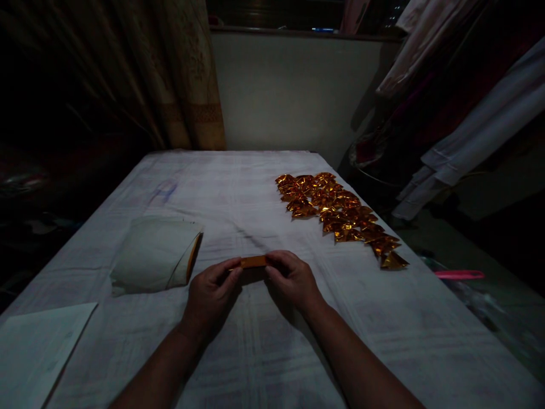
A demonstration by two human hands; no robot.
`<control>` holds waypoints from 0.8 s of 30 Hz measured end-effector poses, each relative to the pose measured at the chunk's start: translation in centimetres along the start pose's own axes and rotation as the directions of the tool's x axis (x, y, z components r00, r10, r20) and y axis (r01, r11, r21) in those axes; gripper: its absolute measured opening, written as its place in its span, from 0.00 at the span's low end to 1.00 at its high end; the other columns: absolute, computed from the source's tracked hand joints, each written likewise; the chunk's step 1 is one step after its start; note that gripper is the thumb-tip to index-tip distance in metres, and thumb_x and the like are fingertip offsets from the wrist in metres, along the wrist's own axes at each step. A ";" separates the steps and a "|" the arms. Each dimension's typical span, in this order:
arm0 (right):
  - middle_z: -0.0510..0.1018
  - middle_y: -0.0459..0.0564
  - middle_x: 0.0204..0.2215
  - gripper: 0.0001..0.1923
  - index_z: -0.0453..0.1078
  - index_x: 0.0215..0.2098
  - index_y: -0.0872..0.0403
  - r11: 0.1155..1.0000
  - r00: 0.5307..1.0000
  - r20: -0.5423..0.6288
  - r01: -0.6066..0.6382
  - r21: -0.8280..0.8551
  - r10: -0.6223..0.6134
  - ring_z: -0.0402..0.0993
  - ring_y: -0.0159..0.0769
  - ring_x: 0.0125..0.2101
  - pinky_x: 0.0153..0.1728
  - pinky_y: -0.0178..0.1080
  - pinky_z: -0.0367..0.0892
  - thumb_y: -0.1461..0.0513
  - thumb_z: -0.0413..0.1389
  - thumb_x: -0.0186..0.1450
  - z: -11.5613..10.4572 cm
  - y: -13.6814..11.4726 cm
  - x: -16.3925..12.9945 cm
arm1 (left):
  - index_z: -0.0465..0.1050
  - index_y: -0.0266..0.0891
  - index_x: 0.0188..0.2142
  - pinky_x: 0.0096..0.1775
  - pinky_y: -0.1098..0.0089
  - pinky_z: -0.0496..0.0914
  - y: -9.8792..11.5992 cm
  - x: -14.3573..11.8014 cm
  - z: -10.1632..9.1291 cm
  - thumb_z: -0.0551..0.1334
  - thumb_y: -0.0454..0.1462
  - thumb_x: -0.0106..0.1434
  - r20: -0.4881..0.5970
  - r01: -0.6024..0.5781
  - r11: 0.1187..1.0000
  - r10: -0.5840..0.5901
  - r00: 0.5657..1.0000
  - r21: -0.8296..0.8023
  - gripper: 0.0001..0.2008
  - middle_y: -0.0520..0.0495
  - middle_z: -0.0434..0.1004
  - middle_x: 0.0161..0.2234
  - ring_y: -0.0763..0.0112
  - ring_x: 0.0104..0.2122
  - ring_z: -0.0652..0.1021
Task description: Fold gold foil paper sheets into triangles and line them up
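Both hands meet over the near middle of a table covered with a white cloth (238,182). My left hand (210,292) and my right hand (292,278) pinch the two ends of a small strip of orange-gold foil paper (254,262), held flat just above the cloth. To the left of my left hand lies a loose roll of paper (153,255), white outside and gold on its inner edge. Beyond my right hand, several folded gold foil pieces (338,213) lie in a band running toward the table's right edge.
A white sheet of paper (38,346) lies at the near left corner. A curtain (187,74) hangs at the back left and clothes (464,102) hang at the right. A pink object (460,275) lies on the floor to the right. The room is dim.
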State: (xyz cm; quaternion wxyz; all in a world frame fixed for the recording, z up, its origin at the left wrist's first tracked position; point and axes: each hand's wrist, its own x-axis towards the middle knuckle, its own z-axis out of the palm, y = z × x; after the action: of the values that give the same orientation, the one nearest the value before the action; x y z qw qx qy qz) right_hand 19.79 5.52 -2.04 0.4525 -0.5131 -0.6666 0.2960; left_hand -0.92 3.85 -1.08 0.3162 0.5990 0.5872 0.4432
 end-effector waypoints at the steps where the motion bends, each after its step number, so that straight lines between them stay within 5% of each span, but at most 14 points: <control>1: 0.83 0.51 0.42 0.14 0.79 0.43 0.50 1.000 1.000 0.007 -0.028 -0.011 0.028 0.80 0.41 0.43 0.47 0.42 0.75 0.62 0.58 0.60 -0.1 0.0 0.0 | 0.83 0.42 0.42 0.45 0.56 0.79 0.0 0.0 0.0 0.65 0.49 0.60 0.004 -0.002 1.000 0.002 1.000 -0.009 0.18 0.43 0.86 0.41 0.58 0.40 0.84; 10: 0.84 0.51 0.43 0.18 0.80 0.45 0.50 0.997 0.997 -0.016 -0.076 0.004 0.076 0.81 0.41 0.44 0.49 0.45 0.75 0.65 0.57 0.59 0.1 0.5 0.0 | 0.83 0.43 0.46 0.47 0.56 0.79 -0.1 0.0 0.0 0.64 0.50 0.61 0.032 -0.058 0.998 0.057 0.998 0.030 0.20 0.43 0.85 0.45 0.58 0.43 0.84; 18: 0.85 0.49 0.39 0.14 0.82 0.41 0.48 0.998 0.998 -0.039 -0.051 0.038 0.052 0.82 0.40 0.41 0.47 0.44 0.76 0.63 0.55 0.62 0.0 0.1 -0.1 | 0.83 0.43 0.44 0.48 0.58 0.77 0.1 0.0 0.0 0.60 0.46 0.63 -0.017 -0.136 0.951 0.146 0.989 0.278 0.17 0.46 0.86 0.42 0.59 0.42 0.84; 24: 0.86 0.49 0.40 0.13 0.82 0.42 0.48 0.995 0.994 -0.051 -0.095 0.004 0.095 0.83 0.42 0.42 0.46 0.45 0.77 0.62 0.57 0.63 0.0 -0.3 -0.3 | 0.81 0.42 0.39 0.43 0.61 0.77 0.8 0.2 -0.6 0.56 0.46 0.67 0.080 -0.225 0.876 0.211 0.974 0.426 0.17 0.45 0.86 0.37 0.59 0.38 0.84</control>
State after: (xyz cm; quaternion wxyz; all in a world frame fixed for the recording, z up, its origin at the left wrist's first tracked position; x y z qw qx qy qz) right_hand 19.73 5.14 -1.86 0.4551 -0.5512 -0.6294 0.3048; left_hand -1.12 3.86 -0.06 0.1326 0.7233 0.5946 0.3250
